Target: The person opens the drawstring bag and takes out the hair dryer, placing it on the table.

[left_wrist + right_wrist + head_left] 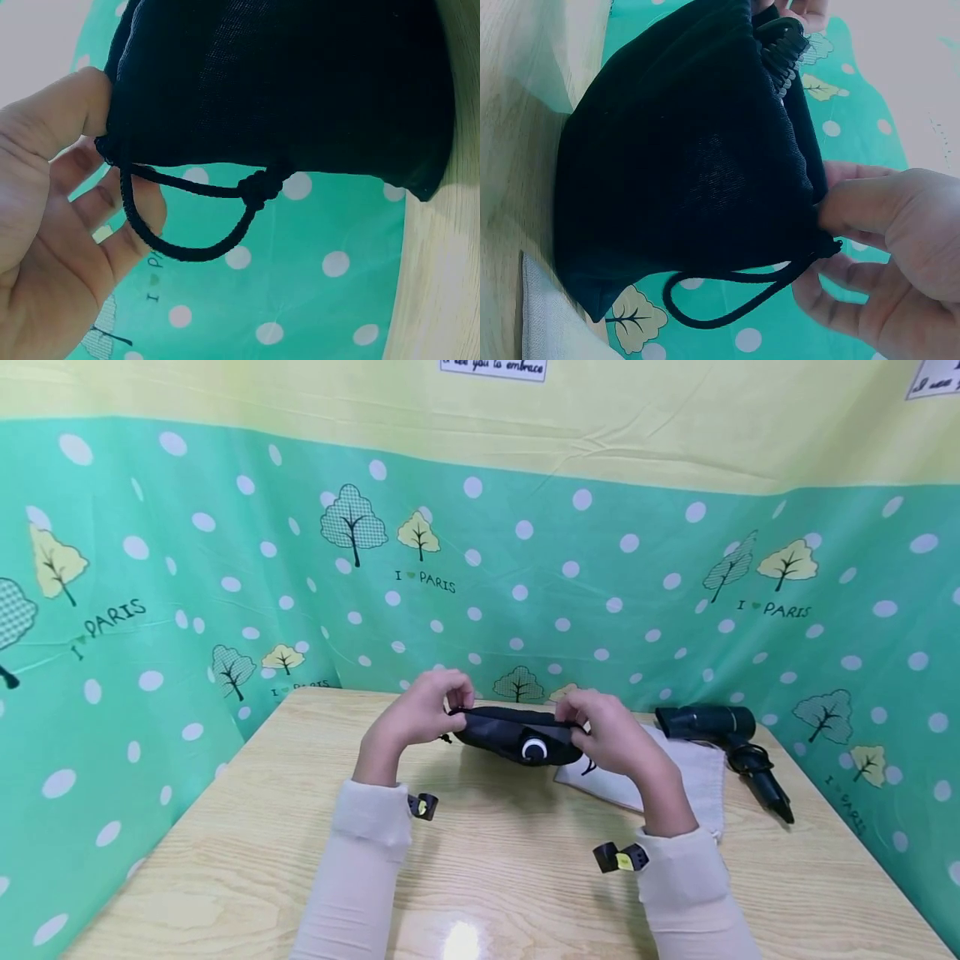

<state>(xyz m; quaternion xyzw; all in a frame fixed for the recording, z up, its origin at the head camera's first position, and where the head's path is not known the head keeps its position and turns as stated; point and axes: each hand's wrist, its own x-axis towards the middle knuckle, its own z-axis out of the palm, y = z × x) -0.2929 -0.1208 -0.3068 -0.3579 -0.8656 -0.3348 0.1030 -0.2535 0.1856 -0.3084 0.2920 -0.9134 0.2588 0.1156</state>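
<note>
A black drawstring pouch (487, 735) stands upright over the table, its mouth stretched between both hands. My left hand (423, 710) pinches one corner of the rim between thumb and fingers. At the opposite corner, my right hand (611, 735) grips the rim the same way. Beneath each hand hangs a loop of black cord, knotted in the left wrist view. A ribbed black object (784, 56) shows at the pouch's mouth in the right wrist view; the rest of it is hidden. The head view shows a round white ring (534, 742) at the pouch.
To the right, a white cloth drawstring bag (697, 768) lies flat, partly behind the right forearm. Beyond it is a black hair dryer (705, 722) with its cord wound round the handle. A green polka-dot curtain (525, 560) hangs along the wooden table's (225, 860) back and sides.
</note>
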